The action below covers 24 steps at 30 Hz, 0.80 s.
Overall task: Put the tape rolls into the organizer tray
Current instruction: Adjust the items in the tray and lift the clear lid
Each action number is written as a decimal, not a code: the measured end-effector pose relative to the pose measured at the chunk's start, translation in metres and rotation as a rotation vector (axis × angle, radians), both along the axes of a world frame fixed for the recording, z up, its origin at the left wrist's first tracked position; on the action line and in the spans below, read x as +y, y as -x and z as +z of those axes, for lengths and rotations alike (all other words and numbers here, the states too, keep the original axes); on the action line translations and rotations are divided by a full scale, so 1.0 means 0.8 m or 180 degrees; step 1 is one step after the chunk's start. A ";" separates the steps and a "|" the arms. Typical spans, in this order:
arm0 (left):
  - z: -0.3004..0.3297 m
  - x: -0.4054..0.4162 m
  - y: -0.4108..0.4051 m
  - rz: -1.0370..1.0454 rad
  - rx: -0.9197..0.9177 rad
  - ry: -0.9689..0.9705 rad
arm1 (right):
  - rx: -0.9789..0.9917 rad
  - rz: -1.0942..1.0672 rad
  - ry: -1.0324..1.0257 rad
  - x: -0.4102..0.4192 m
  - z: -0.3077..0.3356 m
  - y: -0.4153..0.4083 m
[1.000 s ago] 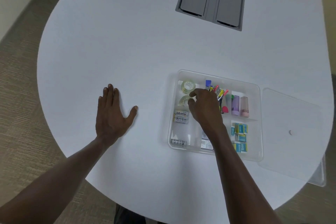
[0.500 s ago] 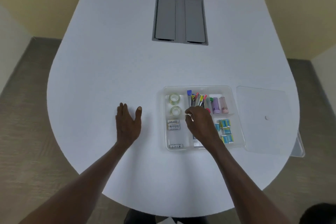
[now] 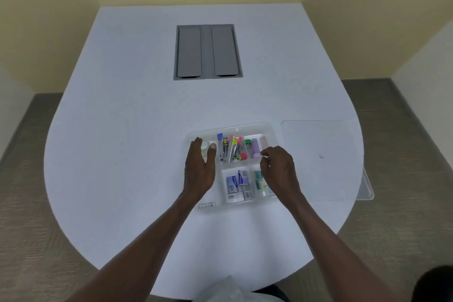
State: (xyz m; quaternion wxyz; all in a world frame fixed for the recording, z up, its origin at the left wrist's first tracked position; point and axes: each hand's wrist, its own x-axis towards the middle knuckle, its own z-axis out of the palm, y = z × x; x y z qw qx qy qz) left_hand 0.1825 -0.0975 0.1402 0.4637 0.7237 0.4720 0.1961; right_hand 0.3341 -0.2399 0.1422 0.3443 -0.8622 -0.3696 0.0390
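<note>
my left hand [image 3: 199,170] lies flat and open over the left column of the clear organizer tray [image 3: 235,128], fingers spread a little, gripping nothing. between my thumb and forefinger a clear tape roll [image 3: 205,146] shows in the far left compartment; my palm covers whatever lies nearer in that column. my right hand [image 3: 279,169] hangs over the right side of the tray with its fingers loosely curled and empty, beside the small purple bottle [image 3: 255,147]. pens and markers [image 3: 231,146] fill the middle far compartment. the tray's clear lid [image 3: 316,154] lies on the white table [image 3: 147,117] just to the right.
</note>
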 end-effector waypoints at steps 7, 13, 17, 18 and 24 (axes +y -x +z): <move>0.018 -0.069 -0.067 -0.0283 -0.0055 -0.0105 | 0.0107 -0.0252 0.0309 -0.067 -0.013 -0.075; 0.029 -0.113 -0.108 -0.0515 0.0032 -0.0056 | 0.0366 0.0224 0.1452 -0.130 -0.055 -0.110; 0.031 -0.127 -0.124 -0.0633 0.0143 -0.0114 | 0.0594 0.0493 0.1927 -0.153 -0.079 -0.106; 0.032 -0.130 -0.127 -0.0646 0.0187 -0.0112 | 0.0607 0.0512 0.1943 -0.157 -0.085 -0.103; 0.035 -0.136 -0.136 -0.0839 0.0259 -0.0068 | 0.0224 0.0452 0.1859 -0.165 -0.102 -0.091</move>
